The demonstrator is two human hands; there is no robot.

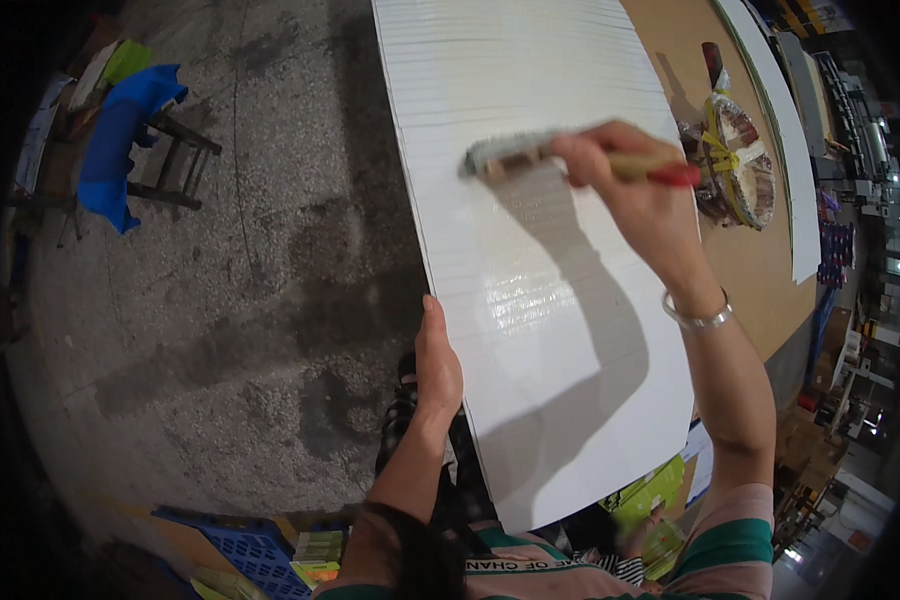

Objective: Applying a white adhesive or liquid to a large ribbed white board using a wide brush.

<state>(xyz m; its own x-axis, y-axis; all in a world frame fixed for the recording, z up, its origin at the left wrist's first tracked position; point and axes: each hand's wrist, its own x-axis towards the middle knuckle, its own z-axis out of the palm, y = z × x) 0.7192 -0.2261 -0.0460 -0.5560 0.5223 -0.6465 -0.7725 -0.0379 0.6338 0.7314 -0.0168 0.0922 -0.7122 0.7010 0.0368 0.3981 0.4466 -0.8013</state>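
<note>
From my remote seat, lower centre of frame: left hand (436, 362) lies flat along the near left edge of the white board (550, 330), fingers together and stretched out, pressing on the edge, gripping nothing. The one board runs from bottom centre up to the top of the frame, lying on a brown bench (760, 270) at right. Further up, right hand (635, 190) with a bracelet on the wrist has its fingers clamped on the brush (530, 157): wooden handle, red end, bristles touching the board at upper centre. Progress, my guess: a wet glossy patch shows mid-board below the brush, so that stretch looks coated. The near end and the far top look matte, likely left to do. Count: one board, one brush, two hands. Far right, one pale strip (785, 140) and one grimy bucket (740, 165). Upper left, one stool (175, 160) with blue cloth (120, 140) on the concrete floor (270, 300).
</note>
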